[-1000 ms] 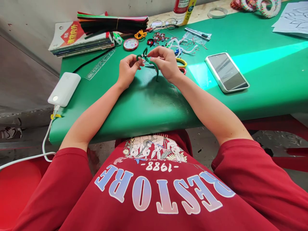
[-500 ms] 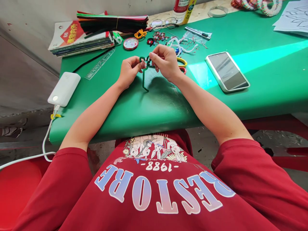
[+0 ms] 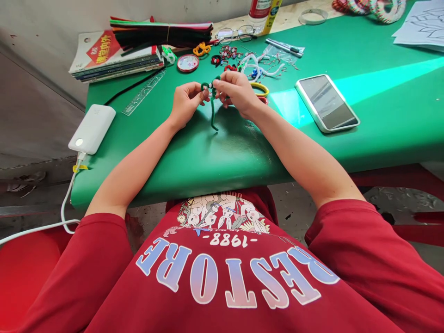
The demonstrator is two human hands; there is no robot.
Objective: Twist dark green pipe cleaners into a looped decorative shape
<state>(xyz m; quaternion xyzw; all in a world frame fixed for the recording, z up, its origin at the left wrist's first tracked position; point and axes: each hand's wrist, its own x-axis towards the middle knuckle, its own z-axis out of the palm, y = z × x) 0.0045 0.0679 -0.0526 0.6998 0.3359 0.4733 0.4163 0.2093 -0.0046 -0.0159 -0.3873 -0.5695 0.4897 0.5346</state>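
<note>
A dark green pipe cleaner (image 3: 212,113), looped at its top with one loose end hanging down, is held between my two hands above the table. My left hand (image 3: 186,102) pinches its left side near a loop. The fingertips of my right hand (image 3: 238,92) are closed on its upper right part. Small pale bits show at the loops, too small to name. Just behind my right hand lie scissors with yellow and red handles (image 3: 261,89), their blades hidden.
On the green table (image 3: 166,171) a phone (image 3: 328,102) lies right and a white power bank (image 3: 92,129) left. Books (image 3: 114,62) bear a bundle of pipe cleaners (image 3: 163,34). Behind my hands are white pipe cleaners (image 3: 265,69), glasses (image 3: 236,34) and pens (image 3: 284,47).
The hanging end of the green pipe cleaner has swung slightly right. My right hand has shifted a little down and left; my left hand stays nearly in place.
</note>
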